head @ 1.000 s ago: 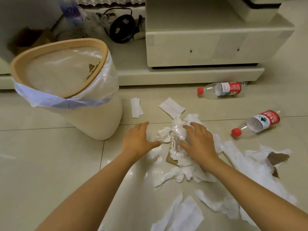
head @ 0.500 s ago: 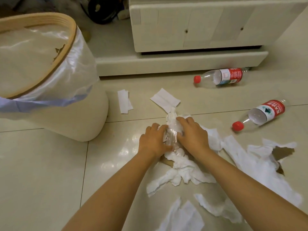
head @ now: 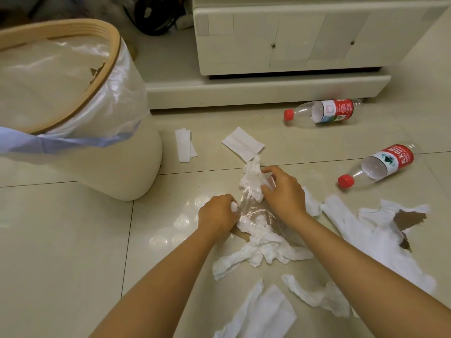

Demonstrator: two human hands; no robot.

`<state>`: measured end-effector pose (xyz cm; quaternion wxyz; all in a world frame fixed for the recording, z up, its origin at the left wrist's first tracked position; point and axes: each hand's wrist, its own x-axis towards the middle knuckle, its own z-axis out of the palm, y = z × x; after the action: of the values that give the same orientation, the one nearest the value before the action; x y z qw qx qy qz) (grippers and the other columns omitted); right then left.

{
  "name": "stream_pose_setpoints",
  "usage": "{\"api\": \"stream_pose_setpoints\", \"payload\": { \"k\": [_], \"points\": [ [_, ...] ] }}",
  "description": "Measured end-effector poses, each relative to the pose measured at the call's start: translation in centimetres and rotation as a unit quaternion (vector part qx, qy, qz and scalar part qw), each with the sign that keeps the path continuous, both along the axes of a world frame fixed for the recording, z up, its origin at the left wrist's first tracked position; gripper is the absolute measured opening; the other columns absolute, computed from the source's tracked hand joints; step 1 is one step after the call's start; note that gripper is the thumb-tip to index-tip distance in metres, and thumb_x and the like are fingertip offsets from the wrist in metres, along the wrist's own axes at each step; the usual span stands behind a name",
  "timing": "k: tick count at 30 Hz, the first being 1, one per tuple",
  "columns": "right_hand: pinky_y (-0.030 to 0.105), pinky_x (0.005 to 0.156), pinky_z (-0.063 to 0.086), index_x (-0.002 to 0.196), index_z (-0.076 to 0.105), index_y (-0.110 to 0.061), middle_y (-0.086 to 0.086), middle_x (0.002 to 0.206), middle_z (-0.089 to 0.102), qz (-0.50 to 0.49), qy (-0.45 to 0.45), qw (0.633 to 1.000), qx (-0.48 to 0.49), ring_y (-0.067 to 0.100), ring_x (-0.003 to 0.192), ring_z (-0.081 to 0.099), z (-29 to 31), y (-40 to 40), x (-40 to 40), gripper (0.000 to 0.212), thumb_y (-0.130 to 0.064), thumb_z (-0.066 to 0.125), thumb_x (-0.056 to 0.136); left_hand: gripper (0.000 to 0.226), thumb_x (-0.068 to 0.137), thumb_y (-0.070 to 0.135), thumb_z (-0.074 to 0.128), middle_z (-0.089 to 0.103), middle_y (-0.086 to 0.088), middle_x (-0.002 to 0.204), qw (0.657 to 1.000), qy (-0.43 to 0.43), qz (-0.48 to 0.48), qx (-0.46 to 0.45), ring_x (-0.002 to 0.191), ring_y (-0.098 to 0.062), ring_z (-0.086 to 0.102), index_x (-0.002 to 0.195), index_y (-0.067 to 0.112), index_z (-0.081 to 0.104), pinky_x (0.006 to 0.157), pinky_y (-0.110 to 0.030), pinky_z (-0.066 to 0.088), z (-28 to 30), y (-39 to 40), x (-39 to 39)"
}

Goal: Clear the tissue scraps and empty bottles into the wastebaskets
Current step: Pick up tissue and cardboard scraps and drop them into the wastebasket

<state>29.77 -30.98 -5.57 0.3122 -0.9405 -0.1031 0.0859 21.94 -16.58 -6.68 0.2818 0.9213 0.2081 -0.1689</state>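
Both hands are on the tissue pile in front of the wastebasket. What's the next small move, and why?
Probably lift the gathered tissue wad up and left into the wastebasket. The left hand already pinches a scrap and the right hand has a grip on the crumpled wad with clear plastic, while the lined wastebasket stands open just to the left.

A cream wastebasket (head: 117, 167) with a tan rim, lined with a clear bag, is seen upright at ten o'clock. Two clear empty bottles are laid on their sides, red caps pointing left: one bottle (head: 322, 111) at one o'clock, a second bottle (head: 380, 164) at three. Crumpled white tissue scraps (head: 263, 245) (mixed with clear plastic film) are heaped at centre, and more are scattered from four to six o'clock. Two flat folded tissues (head: 185, 145) are found toward twelve.
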Motion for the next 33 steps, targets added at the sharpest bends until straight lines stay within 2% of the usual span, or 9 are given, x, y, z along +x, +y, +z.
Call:
{"api": "stream_pose_setpoints", "payload": {
  "k": [6, 11, 13, 16, 21, 24, 28, 30, 33],
  "points": [
    [0.034, 0.075, 0.051, 0.104, 0.066, -0.023, -0.005, 0.104, 0.067, -0.028, 0.053, 0.994, 0.094, 0.016, 0.09, 0.061, 0.7, -0.2, -0.3, 0.02, -0.019, 0.065, 0.085, 0.014, 0.092, 0.036, 0.055, 0.062, 0.005, 0.099, 0.991, 0.018, 0.083, -0.106, 0.087, -0.017, 0.057, 0.098, 0.025, 0.059, 0.079, -0.033, 0.05, 0.1, 1.0, -1.5],
    [0.014, 0.065, 0.039, 0.089, 0.068, -0.02, -0.012, 0.083, 0.061, -0.042, 0.108, 0.976, 0.184, -0.001, 0.075, 0.054, 1.6, 0.6, -0.9, 0.011, -0.012, 0.067, 0.083, 0.053, 0.084, 0.064, 0.055, 0.061, 0.003, 0.112, 0.922, 0.009, 0.184, -0.34, 0.103, -0.018, 0.059, 0.117, 0.022, 0.054, 0.089, -0.035, 0.051, 1.5, 0.0, -2.1],
    [0.013, 0.065, 0.04, 0.088, 0.069, -0.019, -0.007, 0.085, 0.063, -0.044, 0.119, 0.972, 0.199, 0.005, 0.078, 0.056, 1.7, 0.9, -1.2, 0.01, -0.01, 0.068, 0.082, 0.055, 0.081, 0.063, 0.06, 0.059, 0.003, 0.116, 0.905, 0.004, 0.189, -0.382, 0.103, -0.016, 0.059, 0.118, 0.023, 0.052, 0.08, -0.027, 0.055, 2.0, -0.7, -2.1],
    [0.02, 0.075, 0.048, 0.088, 0.069, -0.017, -0.001, 0.092, 0.067, -0.054, 0.141, 0.961, 0.233, 0.013, 0.087, 0.061, 2.0, 1.3, -1.9, 0.009, -0.01, 0.068, 0.083, 0.057, 0.078, 0.057, 0.068, 0.057, 0.004, 0.117, 0.903, -0.003, 0.175, -0.391, 0.097, -0.011, 0.059, 0.12, 0.026, 0.049, 0.061, -0.019, 0.054, 2.4, -1.5, -2.0],
    [0.024, 0.077, 0.052, 0.09, 0.07, -0.016, 0.0, 0.092, 0.067, -0.063, 0.164, 0.94, 0.294, 0.015, 0.09, 0.062, 2.8, 1.7, -2.3, 0.007, -0.011, 0.068, 0.085, 0.037, 0.079, 0.039, 0.074, 0.07, -0.003, 0.1, 0.915, -0.048, 0.184, -0.356, 0.092, -0.019, 0.067, 0.107, 0.017, 0.062, 0.085, -0.037, 0.056, 2.1, -2.2, -1.8],
    [0.027, 0.08, 0.05, 0.092, 0.069, -0.013, 0.004, 0.094, 0.068, -0.062, 0.156, 0.938, 0.303, 0.018, 0.091, 0.062, 2.8, 1.5, -2.1, 0.01, -0.02, 0.068, 0.085, 0.021, 0.09, 0.03, 0.064, 0.069, -0.002, 0.089, 0.916, -0.082, 0.199, -0.339, 0.079, -0.015, 0.065, 0.102, 0.013, 0.065, 0.075, -0.031, 0.054, 3.0, -1.6, -1.9],
    [0.033, 0.083, 0.05, 0.105, 0.063, -0.025, -0.004, 0.102, 0.063, -0.042, 0.14, 0.971, 0.19, 0.015, 0.095, 0.059, 2.2, 1.0, -2.1, 0.034, -0.05, 0.065, 0.082, 0.02, 0.099, 0.02, 0.047, 0.064, 0.003, 0.086, 0.899, -0.196, 0.239, -0.311, 0.079, -0.015, 0.059, 0.098, 0.014, 0.066, 0.068, -0.025, 0.049, 4.3, 0.3, -2.1],
    [0.034, 0.085, 0.048, 0.119, 0.057, -0.028, -0.006, 0.111, 0.057, -0.026, 0.144, 0.977, 0.152, 0.015, 0.101, 0.056, 2.3, 1.0, -2.7, 0.046, -0.052, 0.065, 0.081, 0.023, 0.1, 0.013, 0.041, 0.063, 0.001, 0.092, 0.879, -0.221, 0.267, -0.328, 0.078, -0.014, 0.059, 0.102, 0.016, 0.064, 0.063, -0.021, 0.047, 4.9, 1.3, -2.2],
    [0.03, 0.082, 0.05, 0.123, 0.055, -0.03, -0.005, 0.114, 0.054, -0.03, 0.202, 0.954, 0.218, 0.013, 0.102, 0.055, 3.2, 2.1, -4.3, 0.043, -0.034, 0.069, 0.083, 0.028, 0.1, 0.013, 0.039, 0.064, 0.001, 0.109, 0.853, -0.229, 0.29, -0.369, 0.093, -0.015, 0.062, 0.112, 0.03, 0.059, 0.085, -0.039, 0.052, 5.3, 2.2, -2.3]
  ]
}}
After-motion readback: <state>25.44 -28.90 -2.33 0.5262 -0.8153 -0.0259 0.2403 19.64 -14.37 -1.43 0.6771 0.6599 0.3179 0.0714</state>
